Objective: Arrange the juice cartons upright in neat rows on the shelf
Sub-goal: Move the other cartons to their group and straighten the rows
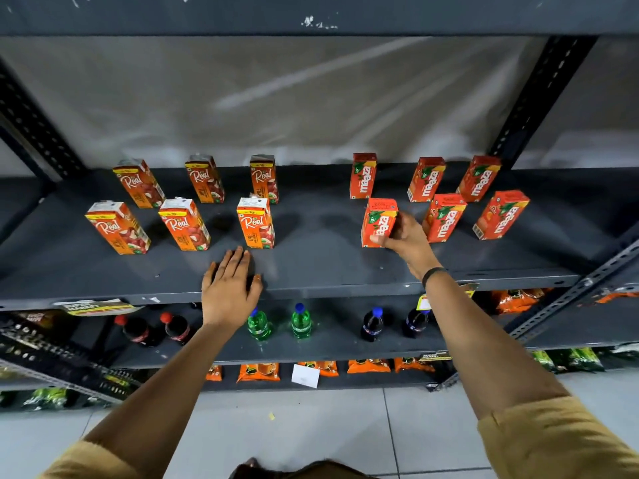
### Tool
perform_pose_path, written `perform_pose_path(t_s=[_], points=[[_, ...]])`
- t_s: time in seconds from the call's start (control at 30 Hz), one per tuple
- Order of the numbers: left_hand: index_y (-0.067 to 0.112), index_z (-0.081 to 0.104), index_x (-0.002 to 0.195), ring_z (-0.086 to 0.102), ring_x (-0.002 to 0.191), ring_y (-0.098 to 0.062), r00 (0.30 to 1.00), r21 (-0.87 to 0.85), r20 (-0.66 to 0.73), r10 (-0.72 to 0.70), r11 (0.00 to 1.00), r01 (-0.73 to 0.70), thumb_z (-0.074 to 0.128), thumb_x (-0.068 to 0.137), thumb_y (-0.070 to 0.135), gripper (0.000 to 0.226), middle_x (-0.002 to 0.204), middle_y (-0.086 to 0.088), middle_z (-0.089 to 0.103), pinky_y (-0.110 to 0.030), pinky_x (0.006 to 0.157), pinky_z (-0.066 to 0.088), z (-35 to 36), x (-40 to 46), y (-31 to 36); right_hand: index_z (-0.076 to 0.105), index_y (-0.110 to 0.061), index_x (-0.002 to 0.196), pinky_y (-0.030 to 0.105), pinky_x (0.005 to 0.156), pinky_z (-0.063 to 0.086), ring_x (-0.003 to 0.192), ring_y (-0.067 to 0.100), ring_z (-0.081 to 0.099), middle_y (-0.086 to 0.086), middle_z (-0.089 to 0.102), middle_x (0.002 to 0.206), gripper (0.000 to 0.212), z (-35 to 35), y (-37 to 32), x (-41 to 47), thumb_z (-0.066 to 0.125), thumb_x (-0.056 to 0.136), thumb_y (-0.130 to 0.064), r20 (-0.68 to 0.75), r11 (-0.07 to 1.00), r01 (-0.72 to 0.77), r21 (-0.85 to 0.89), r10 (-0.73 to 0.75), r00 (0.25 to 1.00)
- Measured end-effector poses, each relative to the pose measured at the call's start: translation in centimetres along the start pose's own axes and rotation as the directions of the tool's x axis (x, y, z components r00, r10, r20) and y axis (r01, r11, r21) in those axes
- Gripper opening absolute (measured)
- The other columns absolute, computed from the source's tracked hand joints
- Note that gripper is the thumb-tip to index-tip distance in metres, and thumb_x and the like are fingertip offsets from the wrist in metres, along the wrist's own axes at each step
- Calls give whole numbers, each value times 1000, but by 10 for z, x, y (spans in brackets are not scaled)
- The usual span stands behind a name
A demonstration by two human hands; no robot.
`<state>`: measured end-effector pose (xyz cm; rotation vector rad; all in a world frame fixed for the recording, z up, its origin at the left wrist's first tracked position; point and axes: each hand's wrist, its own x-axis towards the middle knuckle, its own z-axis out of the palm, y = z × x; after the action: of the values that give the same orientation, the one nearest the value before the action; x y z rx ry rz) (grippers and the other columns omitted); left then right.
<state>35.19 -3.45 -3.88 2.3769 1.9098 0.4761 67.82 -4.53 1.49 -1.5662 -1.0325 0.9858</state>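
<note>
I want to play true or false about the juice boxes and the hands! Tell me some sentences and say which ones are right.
1. The right hand grips a red Maaza carton in the front row. True.
2. The left hand holds an orange Real carton. False: it lies flat on the dark grey metal shelf, holding nothing.
3. Six orange Real cartons stand in two rows. True.
4. Some cartons lie on their sides. False: all stand upright.
5. Green plastic bottles stand on the shelf above the cartons. False: on the shelf below.
</note>
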Motion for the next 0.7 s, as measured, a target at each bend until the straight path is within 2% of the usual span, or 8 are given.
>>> perform_pose_path(t_s=[0.1, 0.17, 0.2, 0.27, 0.33, 0.4, 0.5, 0.7], points=[[8, 46, 135, 42, 133, -31, 978, -227, -87, -190, 960, 167, 55, 89, 35, 54, 140, -14, 51, -50, 112, 30, 0, 4, 13, 48, -6, 128, 39, 100, 47, 114, 23, 59, 14, 61, 125, 73, 24, 18, -14, 82, 66, -23, -264, 997, 83, -1, -81, 961], [7, 48, 132, 48, 126, -33, 930, -361, -115, -348, 887, 287, 64, 84, 36, 58, 133, -13, 57, -51, 107, 33, -3, 10, 25, 51, -14, 126, 46, 96, 48, 112, 25, 60, 9, 65, 121, 87, 44, 27, -21, 77, 57, -59, -389, 985, 70, -159, -128, 912], [8, 48, 132, 49, 124, -34, 899, -407, -109, -424, 845, 348, 66, 82, 39, 62, 130, -12, 59, -50, 106, 32, -5, 15, 30, 50, -16, 126, 49, 95, 47, 113, 28, 58, 8, 65, 121, 90, 51, 27, -22, 73, 55, -67, -429, 965, 35, -261, -148, 891], [8, 47, 132, 49, 122, -35, 857, -445, -83, -508, 789, 424, 68, 78, 44, 68, 128, -12, 61, -49, 103, 33, -9, 28, 37, 50, -16, 126, 49, 98, 40, 116, 32, 54, 8, 64, 123, 86, 60, 24, -20, 71, 59, -65, -518, 926, -77, -370, -136, 845], [7, 49, 127, 51, 119, -37, 870, -455, -68, -489, 791, 409, 71, 75, 44, 68, 122, -15, 63, -49, 99, 37, -11, 38, 43, 53, -15, 120, 48, 98, 35, 116, 32, 52, 7, 66, 119, 76, 64, 19, -18, 70, 63, -62, -562, 912, -148, -382, -102, 821], [6, 53, 115, 54, 113, -37, 885, -458, -70, -461, 803, 382, 73, 73, 44, 60, 114, -15, 67, -48, 96, 40, -10, 45, 49, 56, -13, 110, 46, 98, 33, 115, 31, 52, 7, 68, 113, 63, 66, 18, -16, 69, 68, -58, -582, 900, -170, -401, -107, 806], [5, 55, 108, 55, 111, -36, 852, -469, -79, -518, 773, 427, 72, 75, 41, 52, 111, -15, 68, -46, 95, 40, -10, 51, 56, 57, -13, 102, 44, 96, 32, 114, 30, 51, 6, 69, 109, 50, 67, 18, -16, 68, 73, -52, -596, 888, -180, -423, -123, 793], [5, 53, 107, 56, 110, -36, 822, -460, -105, -559, 760, 458, 74, 74, 41, 52, 110, -16, 67, -46, 94, 40, -10, 53, 62, 58, -15, 104, 43, 95, 31, 115, 28, 50, 6, 69, 107, 49, 65, 15, -16, 67, 74, -53, -590, 886, -186, -425, -116, 799]])
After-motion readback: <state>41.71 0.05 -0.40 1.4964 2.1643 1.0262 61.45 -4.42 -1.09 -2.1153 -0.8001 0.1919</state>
